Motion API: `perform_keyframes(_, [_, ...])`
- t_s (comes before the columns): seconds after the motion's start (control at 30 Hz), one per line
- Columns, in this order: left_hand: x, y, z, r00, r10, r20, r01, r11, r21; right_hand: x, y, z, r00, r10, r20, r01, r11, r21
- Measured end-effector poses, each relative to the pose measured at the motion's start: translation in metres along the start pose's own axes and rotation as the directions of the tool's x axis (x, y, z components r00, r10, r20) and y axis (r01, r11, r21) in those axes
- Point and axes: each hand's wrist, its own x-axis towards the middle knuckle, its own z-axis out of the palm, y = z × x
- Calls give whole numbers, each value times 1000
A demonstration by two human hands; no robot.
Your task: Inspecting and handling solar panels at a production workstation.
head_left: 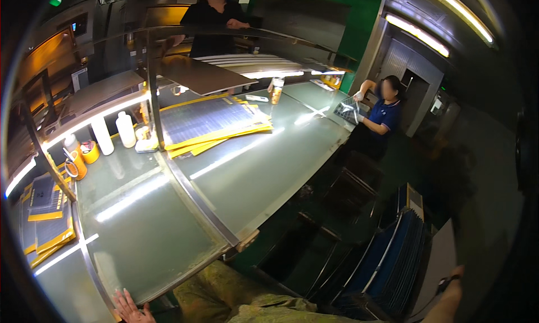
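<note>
My left hand [133, 308] rests at the near edge of the glass-topped table [163, 233], fingers stretched out and holding nothing I can see. My right hand [458, 273], with a dark band at the wrist, reaches down on the right beside a pale grey flat panel [441, 255]. Its fingers are hidden or too dark to make out, so whether it grips the panel cannot be told. Left of that panel stand several dark blue upright sheets [396, 255] in a rack.
Dark yellow-edged sheets [213, 121] lie stacked across the table; more sheets [48, 227] lie at left. White bottles [126, 130] and an orange cup [76, 164] stand below a lit shelf. One person [384, 115] handles a clear-wrapped item; another person [216, 25] stands behind.
</note>
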Motion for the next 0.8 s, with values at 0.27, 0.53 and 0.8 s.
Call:
perform_keyframes(0.27, [-4, 26, -20, 1000, 18, -17, -16, 993, 117, 97, 62, -219, 899, 133, -417, -77, 986, 148])
perform_keyframes(0.53, [-4, -8, 9, 998, -43, -42, 38, 993, -113, 15, -73, -422, 444, 96, -891, 765, 478, 432])
perform_keyframes(0.8, [-15, -41, 11, 972, -152, -180, 30, 835, -549, -323, -223, -605, -115, -82, -990, 920, -384, -75])
